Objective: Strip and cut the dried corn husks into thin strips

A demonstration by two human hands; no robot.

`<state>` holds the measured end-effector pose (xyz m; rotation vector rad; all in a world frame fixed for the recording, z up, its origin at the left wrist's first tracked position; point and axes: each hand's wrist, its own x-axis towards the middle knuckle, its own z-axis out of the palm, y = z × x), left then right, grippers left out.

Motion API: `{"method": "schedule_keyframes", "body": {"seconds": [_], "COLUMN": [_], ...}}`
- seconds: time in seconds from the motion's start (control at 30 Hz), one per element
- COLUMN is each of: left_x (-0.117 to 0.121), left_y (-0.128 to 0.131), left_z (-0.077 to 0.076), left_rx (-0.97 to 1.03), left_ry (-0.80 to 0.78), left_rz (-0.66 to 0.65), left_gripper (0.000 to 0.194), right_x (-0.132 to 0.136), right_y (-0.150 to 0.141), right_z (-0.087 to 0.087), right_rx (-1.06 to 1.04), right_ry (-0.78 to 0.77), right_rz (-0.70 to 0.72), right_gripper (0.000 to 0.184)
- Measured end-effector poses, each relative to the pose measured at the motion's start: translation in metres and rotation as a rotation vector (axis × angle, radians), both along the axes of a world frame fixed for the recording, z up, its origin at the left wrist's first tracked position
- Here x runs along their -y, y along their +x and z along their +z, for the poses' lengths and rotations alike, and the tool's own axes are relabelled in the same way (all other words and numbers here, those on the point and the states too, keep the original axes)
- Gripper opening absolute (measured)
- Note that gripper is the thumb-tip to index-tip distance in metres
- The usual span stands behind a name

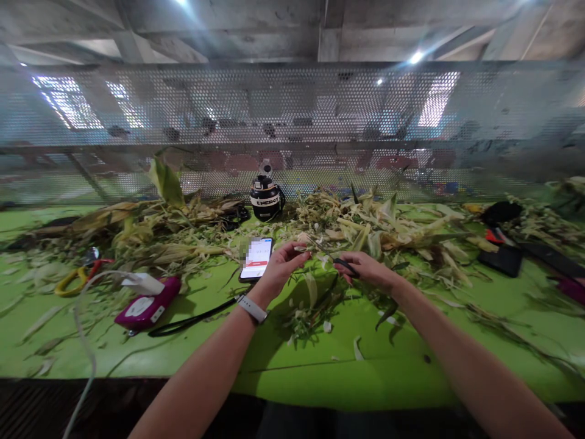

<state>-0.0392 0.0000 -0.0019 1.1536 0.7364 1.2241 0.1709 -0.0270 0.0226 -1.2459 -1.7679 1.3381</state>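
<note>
My left hand is closed, with thumb and fingertips pinching a small pale plant piece; its exact kind does not show. Close by on the right, my right hand curls round a black-handled tool that looks like small scissors, its far end lost among the plant bits. Under both hands lies a loose heap of green plant trimmings on the green tabletop. A lit phone rests just left of my left hand.
Husks and leaves are piled along the back, before a perforated metal screen. A black jar labelled ENERGY stands there. Left are a purple power block with a white cable and yellow-handled scissors. A dark phone-like slab lies right.
</note>
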Motion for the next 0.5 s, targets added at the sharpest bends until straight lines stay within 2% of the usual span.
{"method": "schedule_keyframes", "body": {"seconds": [0.37, 0.5], "left_x": [-0.0010, -0.0023], "left_y": [-0.0004, -0.0003], "left_z": [-0.0004, -0.0031], "left_rx": [-0.017, -0.019], "left_ry": [0.004, -0.005], "left_rz": [0.014, 0.015], "left_gripper": [0.034, 0.035], "right_x": [-0.0048, -0.0067], "right_y": [0.0009, 0.0012], "right_z": [-0.0079, -0.0089], "right_rx": [0.053, 0.003], "right_ry": [0.069, 0.087], "right_rz": [-0.072, -0.152], "right_gripper": [0.050, 0.049]}}
